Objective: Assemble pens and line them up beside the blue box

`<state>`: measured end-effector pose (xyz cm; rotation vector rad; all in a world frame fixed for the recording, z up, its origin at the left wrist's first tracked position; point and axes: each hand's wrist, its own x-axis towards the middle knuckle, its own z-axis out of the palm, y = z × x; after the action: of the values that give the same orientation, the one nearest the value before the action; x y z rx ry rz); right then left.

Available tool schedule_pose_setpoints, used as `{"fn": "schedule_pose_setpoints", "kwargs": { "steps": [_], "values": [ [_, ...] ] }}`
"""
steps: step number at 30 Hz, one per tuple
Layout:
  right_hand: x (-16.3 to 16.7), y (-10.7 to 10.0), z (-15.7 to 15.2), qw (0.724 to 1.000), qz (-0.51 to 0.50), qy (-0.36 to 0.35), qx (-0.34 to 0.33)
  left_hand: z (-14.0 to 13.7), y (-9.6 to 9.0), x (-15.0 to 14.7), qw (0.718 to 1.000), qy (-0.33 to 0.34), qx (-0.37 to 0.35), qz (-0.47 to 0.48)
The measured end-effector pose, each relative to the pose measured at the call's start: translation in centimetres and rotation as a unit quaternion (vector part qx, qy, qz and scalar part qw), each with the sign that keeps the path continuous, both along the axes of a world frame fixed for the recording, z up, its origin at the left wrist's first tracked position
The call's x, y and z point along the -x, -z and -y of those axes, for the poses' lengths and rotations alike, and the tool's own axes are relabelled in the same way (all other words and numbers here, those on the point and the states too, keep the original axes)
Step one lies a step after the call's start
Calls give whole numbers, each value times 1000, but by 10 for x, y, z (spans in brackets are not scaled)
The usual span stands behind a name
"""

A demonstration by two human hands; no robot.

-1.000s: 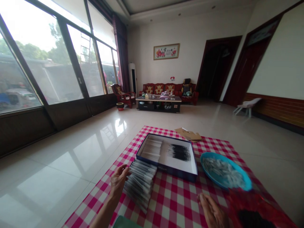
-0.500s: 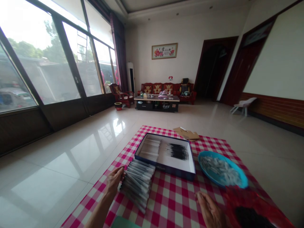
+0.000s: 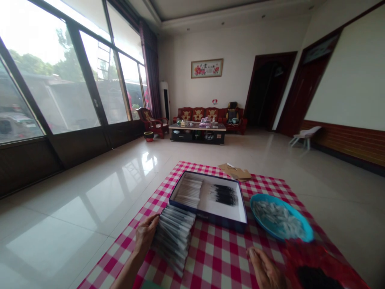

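Observation:
At the left side of the checked cloth, my left hand has its thumb and fingers pinched at the end of a pen in a pile of clear pens. Loosely layered, the pile leans against the near edge of a dark blue, shallow box. Inside that box lie clear tubes on the left and slim black pieces on the right. My right hand hovers low at the right with thumb and fingers closed together; anything between them is too small to make out.
Right of the box stands a blue bowl of small clear pieces. A red plastic bag with black contents lies near my right hand. Folded cardboard rests at the cloth's far edge. Something green shows at the bottom.
The view has shifted slightly, so the table items sit a little lower. Both hands keep nearly the same places and closed fingers.

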<state>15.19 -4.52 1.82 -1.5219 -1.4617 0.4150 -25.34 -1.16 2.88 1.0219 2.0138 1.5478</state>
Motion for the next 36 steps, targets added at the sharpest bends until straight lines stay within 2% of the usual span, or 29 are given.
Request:
{"fn": "schedule_pose_setpoints", "kwargs": {
  "steps": [8, 11, 14, 16, 19, 23, 26, 29, 31, 36],
  "values": [
    [0, 0, 0, 999, -33, 8, 23, 4, 4, 3, 998, 34, -4, -48],
    [2, -4, 2, 998, -55, 5, 36, 1, -10, -2, 987, 33, -33, -155],
    [3, -5, 3, 997, -56, 8, 49, -14, -39, -21, 948, 63, -55, -309],
    [2, -3, 2, 997, -53, 4, 60, -33, -60, -42, 896, 155, -10, -416],
    [-2, 2, 1, 996, -58, -5, 72, -70, -81, -80, 853, 252, 12, -456],
    [-4, 6, 0, 995, -71, -3, 67, -114, -85, -117, 799, 344, 81, -486],
    [-2, 4, 1, 996, -72, -2, 50, -129, -79, -127, 777, 371, 127, -492],
    [2, 0, 2, 997, -62, -3, 36, -132, -76, -127, 772, 381, 151, -485],
    [5, -2, 3, 998, -54, -1, 32, -131, -80, -126, 780, 382, 150, -472],
    [7, -4, 4, 998, -56, 3, 19, -112, -106, -136, 835, 364, 66, -408]
  ]
}}
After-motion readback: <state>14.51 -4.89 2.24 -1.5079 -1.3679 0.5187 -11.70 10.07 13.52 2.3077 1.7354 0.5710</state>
